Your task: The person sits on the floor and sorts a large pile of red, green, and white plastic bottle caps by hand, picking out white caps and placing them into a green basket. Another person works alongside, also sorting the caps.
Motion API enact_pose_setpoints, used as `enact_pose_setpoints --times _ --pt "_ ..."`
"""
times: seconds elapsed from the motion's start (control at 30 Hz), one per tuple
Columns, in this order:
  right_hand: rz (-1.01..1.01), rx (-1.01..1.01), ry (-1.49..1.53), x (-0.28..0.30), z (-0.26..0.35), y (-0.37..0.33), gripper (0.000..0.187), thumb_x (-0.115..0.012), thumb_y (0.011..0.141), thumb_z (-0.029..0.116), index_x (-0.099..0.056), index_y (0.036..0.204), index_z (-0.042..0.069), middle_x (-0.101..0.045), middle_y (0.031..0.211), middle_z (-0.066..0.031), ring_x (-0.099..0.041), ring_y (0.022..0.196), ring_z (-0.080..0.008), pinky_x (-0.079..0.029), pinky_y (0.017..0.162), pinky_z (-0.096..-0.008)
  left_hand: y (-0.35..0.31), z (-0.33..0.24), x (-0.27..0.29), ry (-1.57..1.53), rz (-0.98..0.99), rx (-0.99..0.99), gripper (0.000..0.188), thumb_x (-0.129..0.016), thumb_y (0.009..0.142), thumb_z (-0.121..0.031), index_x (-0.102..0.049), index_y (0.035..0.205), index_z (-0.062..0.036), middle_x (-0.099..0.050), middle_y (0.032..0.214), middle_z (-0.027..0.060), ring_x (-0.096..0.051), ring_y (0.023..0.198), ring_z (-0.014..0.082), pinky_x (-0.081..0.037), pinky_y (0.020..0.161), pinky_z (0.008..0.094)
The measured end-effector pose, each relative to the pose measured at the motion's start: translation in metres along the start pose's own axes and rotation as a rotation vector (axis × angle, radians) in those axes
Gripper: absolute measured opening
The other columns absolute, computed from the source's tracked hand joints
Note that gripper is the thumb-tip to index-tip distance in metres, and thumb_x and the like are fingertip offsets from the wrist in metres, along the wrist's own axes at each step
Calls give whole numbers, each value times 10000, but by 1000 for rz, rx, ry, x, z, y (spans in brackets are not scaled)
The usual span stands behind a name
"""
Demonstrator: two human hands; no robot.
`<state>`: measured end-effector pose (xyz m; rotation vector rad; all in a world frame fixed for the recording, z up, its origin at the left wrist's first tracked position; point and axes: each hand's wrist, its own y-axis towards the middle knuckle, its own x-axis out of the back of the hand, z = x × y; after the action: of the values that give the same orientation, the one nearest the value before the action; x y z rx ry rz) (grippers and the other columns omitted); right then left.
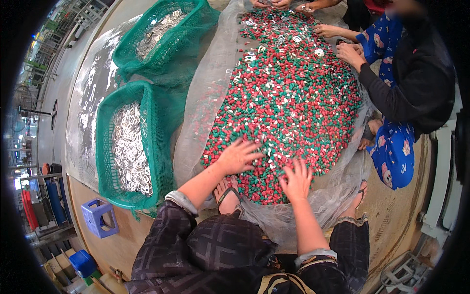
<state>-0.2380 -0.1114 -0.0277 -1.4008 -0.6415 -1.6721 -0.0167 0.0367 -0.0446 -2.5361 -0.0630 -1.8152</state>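
Observation:
A wide heap of small red and green pellet-like pieces (293, 108) lies on a pale mesh sheet (196, 132), with white pieces and white ring-shaped parts (319, 52) scattered through it. My left hand (240, 157) rests over the heap's near left edge, its fingers spread and slightly blurred. Close to the near right edge, my right hand (296, 180) touches the pieces with its fingers apart. Neither hand shows anything held.
To the left stand two green baskets lined with green netting, a near basket (101, 142) and a far basket (122, 44), both holding white metal-looking parts. A purple stool (99, 218) is at lower left. Other people's hands (350, 53) work along the heap's far and right edges.

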Motion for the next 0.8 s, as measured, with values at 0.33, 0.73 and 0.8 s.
enact_pose_setpoints --times 0.33,0.73,0.8 --pt "-214 -615 84 -17 -60 -3 397 -663 749 184 -569 1132 224 -387 1361 -133 -399 1221 -348 -337 977 -507 34 22 27 176 -246 498 570 -682 734 -234 -478 1266 -218 -426 1320 110 -384 1237 325 -323 962 580" --pt "-351 -504 169 -14 -59 -7 452 -629 766 221 -508 1195 146 -393 1329 -188 -387 1217 -372 -336 986 -493 43 -17 -16 67 46 -148 651 -588 768 -521 -377 1343 -301 -329 1441 12 -342 1308 215 -209 1060 567" --pt "-380 -408 140 -15 -57 -7 457 -632 763 223 -508 1196 142 -399 1314 -181 -397 1199 -361 -343 970 -488 50 10 -1 188 1 -30 621 -596 774 -495 -405 1329 -292 -357 1416 15 -345 1293 227 -226 1054 566"
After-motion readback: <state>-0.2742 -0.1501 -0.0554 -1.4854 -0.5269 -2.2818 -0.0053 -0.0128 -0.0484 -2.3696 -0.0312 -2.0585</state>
